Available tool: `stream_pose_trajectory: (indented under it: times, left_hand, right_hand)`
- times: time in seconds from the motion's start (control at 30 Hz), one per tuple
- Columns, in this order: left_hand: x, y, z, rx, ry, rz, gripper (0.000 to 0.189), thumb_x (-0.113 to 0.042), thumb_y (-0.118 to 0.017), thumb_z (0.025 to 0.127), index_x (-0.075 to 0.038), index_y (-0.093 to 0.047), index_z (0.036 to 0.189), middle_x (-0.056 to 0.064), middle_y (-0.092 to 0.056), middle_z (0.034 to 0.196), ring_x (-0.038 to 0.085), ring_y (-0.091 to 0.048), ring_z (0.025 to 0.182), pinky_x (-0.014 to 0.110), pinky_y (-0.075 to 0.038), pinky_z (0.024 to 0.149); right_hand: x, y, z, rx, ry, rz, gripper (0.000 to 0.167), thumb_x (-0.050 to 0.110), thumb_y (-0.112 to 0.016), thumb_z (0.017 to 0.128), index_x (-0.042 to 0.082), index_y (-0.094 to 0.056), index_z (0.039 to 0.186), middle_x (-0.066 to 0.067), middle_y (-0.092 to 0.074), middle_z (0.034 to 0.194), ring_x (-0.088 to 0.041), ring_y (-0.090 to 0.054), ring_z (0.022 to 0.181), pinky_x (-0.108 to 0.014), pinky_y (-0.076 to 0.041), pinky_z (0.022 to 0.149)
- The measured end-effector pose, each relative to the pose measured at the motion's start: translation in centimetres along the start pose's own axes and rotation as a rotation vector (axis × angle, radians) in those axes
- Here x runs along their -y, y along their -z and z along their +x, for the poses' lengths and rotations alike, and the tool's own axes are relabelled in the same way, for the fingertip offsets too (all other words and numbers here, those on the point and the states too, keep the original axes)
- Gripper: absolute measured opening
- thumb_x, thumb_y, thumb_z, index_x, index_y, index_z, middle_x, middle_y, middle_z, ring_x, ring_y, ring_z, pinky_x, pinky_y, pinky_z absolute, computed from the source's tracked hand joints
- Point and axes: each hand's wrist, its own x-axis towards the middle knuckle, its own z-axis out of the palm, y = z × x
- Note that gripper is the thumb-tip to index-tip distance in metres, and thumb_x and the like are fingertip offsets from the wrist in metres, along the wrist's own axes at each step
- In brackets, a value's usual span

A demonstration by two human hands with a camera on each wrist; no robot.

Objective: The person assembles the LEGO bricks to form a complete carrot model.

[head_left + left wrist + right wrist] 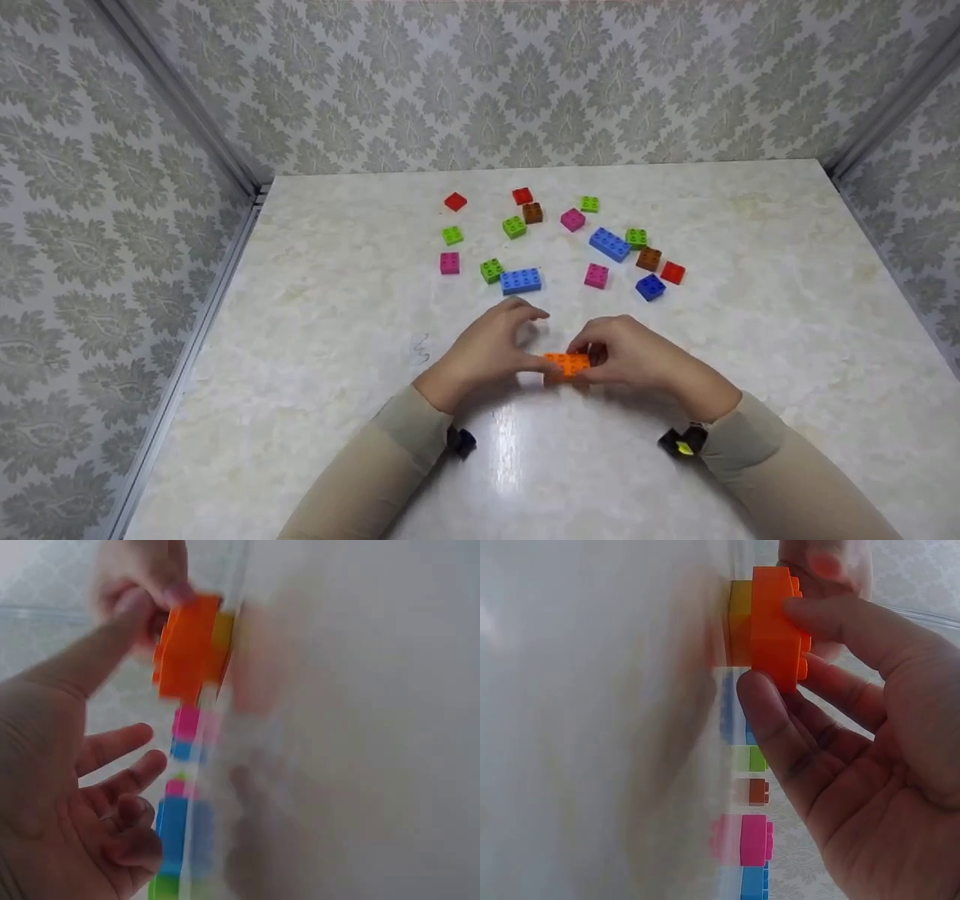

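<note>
Head view: gripping an oblong, studded orange toy brick (568, 364) between thumb and fingers of the right hand (634, 356), low over the pale marbled tabletop (337, 300). Reaching in with the left hand (487, 349), with thumb at the left end of the orange toy brick and the other fingers apart from it, clamped round nothing; cannot tell touching from just short of touching at the thumb. Beyond the hands, can see a sky-blue eight-stud brick (520, 280) right beside a green four-stud brick (491, 271), and farther left a magenta four-stud brick (449, 263). Toward the right, can pick out a dark-blue four-stud brick (650, 287) near a brown four-stud brick (649, 259) and a red brick (673, 272)

Left wrist view: showing a yellow brick (221, 637) directly beneath the orange toy brick, close to the tabletop. Stretching the left thumb up toward the orange toy brick, with the remaining left fingers loosely bent and well below it. At the top, blurred, holding on with the right hand

Right wrist view: pinching the orange toy brick with the right hand, with one fingertip on its side face and another at its lower end in this view. Beneath, again showing the yellow brick, shorter than the orange toy brick
</note>
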Motion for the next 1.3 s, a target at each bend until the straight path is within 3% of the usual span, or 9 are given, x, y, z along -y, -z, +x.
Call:
stream_pose_trajectory:
  times: [0.13,0.27,0.5,0.77,0.97,1.13,1.3]
  left_hand:
    - [1.0,1.6,0.8,-0.073,0.119,-0.074,0.079,-0.062,-0.089,0.093,-0.023,-0.066,0.157,0.001,-0.055,0.162,0.026,-0.061,0.146,0.05,-0.049,0.129]
    - [1.8,2.5,1.9,-0.138,0.163,-0.065,0.071,-0.059,-0.082,0.1,-0.023,-0.064,0.159,0.003,-0.051,0.166,0.027,-0.058,0.151,0.049,-0.045,0.133]
    - [2.6,2.6,3.7,-0.179,0.243,0.036,0.067,-0.048,-0.082,0.104,-0.023,-0.062,0.163,0.001,-0.05,0.159,0.022,-0.059,0.142,0.042,-0.049,0.13]
    - [3.0,2.6,4.3,-0.231,0.243,0.131,0.043,-0.033,-0.083,0.106,-0.018,-0.077,0.146,-0.002,-0.054,0.145,0.017,-0.062,0.125,0.036,-0.055,0.119]
    - [3.0,2.5,4.4,-0.249,0.271,0.104,0.038,-0.033,-0.088,0.101,-0.019,-0.081,0.136,-0.002,-0.067,0.136,0.018,-0.067,0.119,0.041,-0.057,0.119]
    - [2.9,2.5,4.1,-0.23,0.296,0.071,0.042,-0.035,-0.089,0.099,-0.021,-0.08,0.137,-0.003,-0.073,0.135,0.018,-0.068,0.118,0.042,-0.058,0.117]
    - [3.3,2.3,3.7,-0.236,0.269,-0.027,0.036,-0.03,-0.092,0.096,-0.022,-0.08,0.129,-0.005,-0.075,0.127,0.018,-0.067,0.115,0.042,-0.059,0.115]
  right_hand:
    - [-0.1,0.1,0.1,0.012,-0.036,0.014,0.023,0.025,-0.09,0.097,0.019,-0.086,0.12,0.003,-0.08,0.11,-0.015,-0.069,0.097,-0.03,-0.061,0.091]
    - [-0.3,0.0,0.2,0.011,-0.06,0.02,0.024,0.027,-0.09,0.098,0.021,-0.086,0.121,0.004,-0.079,0.112,-0.015,-0.068,0.098,-0.027,-0.06,0.092]
    - [-0.5,-0.4,0.3,0.019,-0.072,0.035,0.028,0.029,-0.09,0.098,0.021,-0.084,0.124,0.005,-0.079,0.116,-0.016,-0.068,0.102,-0.029,-0.06,0.095]
    - [-0.5,-0.2,0.2,0.012,-0.066,0.051,0.029,0.026,-0.089,0.098,0.018,-0.082,0.125,0.001,-0.078,0.116,-0.017,-0.068,0.102,-0.028,-0.06,0.094]
    - [-0.4,-0.1,0.3,-0.002,-0.063,0.036,0.029,0.025,-0.089,0.098,0.018,-0.082,0.125,0.002,-0.076,0.115,-0.016,-0.068,0.102,-0.029,-0.06,0.094]
    - [-0.4,0.0,0.4,-0.004,-0.085,0.032,0.029,0.027,-0.09,0.097,0.021,-0.082,0.125,0.004,-0.076,0.114,-0.017,-0.067,0.103,-0.03,-0.059,0.095]
    - [-0.5,0.0,0.4,-0.009,-0.12,0.039,0.031,0.03,-0.089,0.098,0.022,-0.082,0.128,0.004,-0.075,0.115,-0.018,-0.067,0.104,-0.034,-0.059,0.097]
